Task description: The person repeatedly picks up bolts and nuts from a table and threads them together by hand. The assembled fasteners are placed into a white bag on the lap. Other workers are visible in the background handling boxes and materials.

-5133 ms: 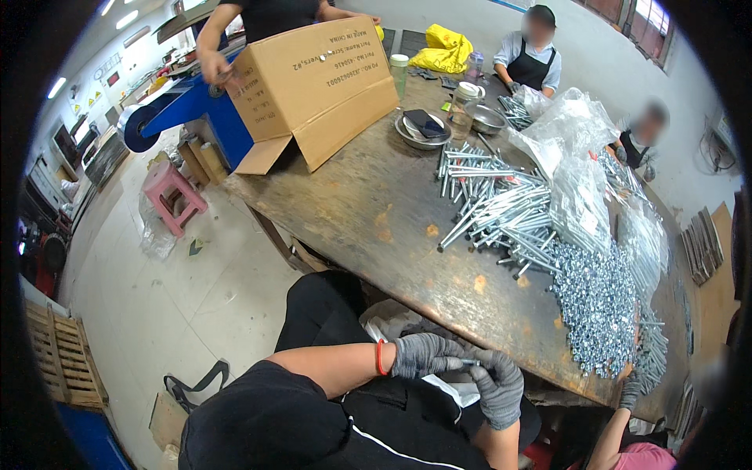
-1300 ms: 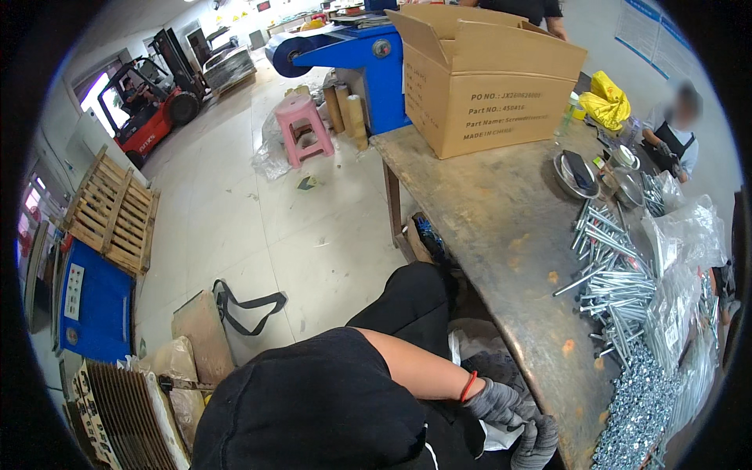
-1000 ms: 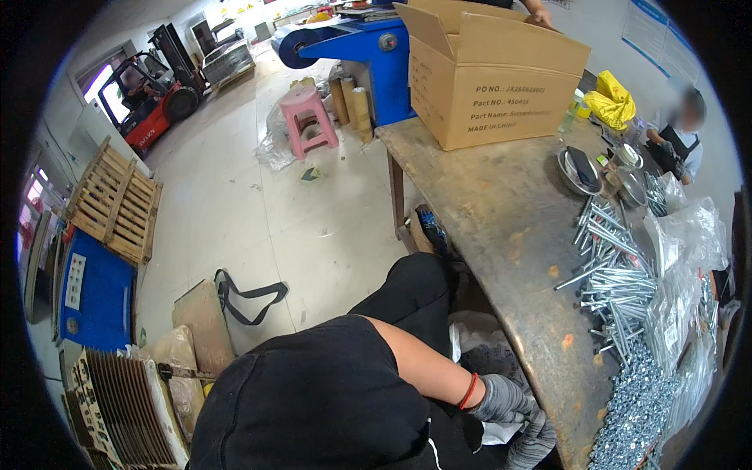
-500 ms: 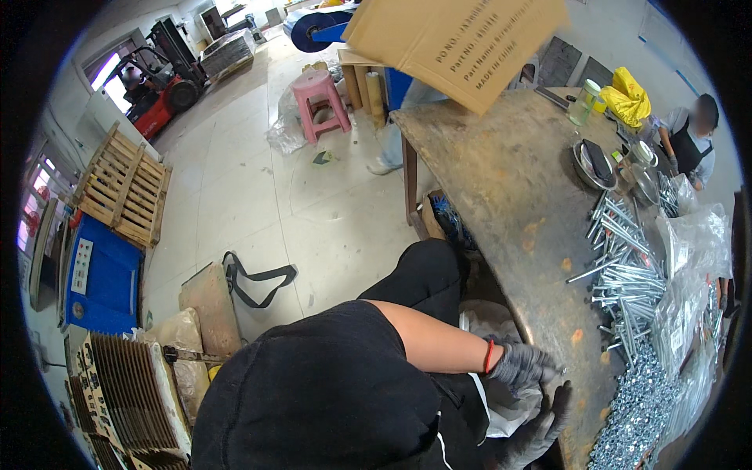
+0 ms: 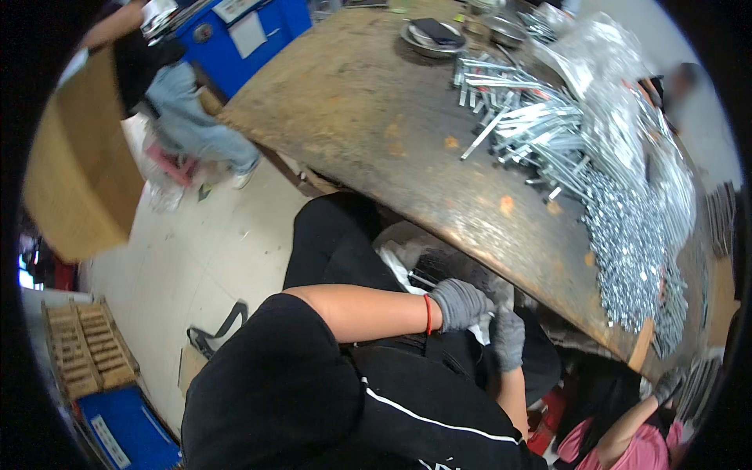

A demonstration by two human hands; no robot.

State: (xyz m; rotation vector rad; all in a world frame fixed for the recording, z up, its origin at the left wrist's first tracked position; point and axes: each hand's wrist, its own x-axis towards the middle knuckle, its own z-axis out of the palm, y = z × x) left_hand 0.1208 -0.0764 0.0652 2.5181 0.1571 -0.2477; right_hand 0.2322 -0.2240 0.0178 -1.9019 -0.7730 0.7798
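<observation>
Both my hands wear grey gloves and meet in front of my lap, just off the near edge of the table. My left hand [image 5: 460, 304], below a red wrist cord, is closed, its fingertips against the right hand's. My right hand [image 5: 507, 337] comes up from below with curled fingers. What they pinch between them is too small to make out. Under and behind them a whitish plastic bag [image 5: 397, 265] hangs open, with a few metal rods inside. On the worn table [image 5: 337, 102] lie a heap of long silver bolts [image 5: 533, 129] and a pile of small nuts [image 5: 627, 251].
Clear plastic bags [image 5: 603, 70] lie behind the bolts. Metal bowls [image 5: 431, 37] stand at the far side. At left a person carries a cardboard box [image 5: 86, 157] near a pink stool [image 5: 172, 160]. Another person in pink [image 5: 638, 446] works at lower right.
My view has swung toward the table. My hands have drawn back from the table edge over my lap and closed together. The carried cardboard box now appears at far left.
</observation>
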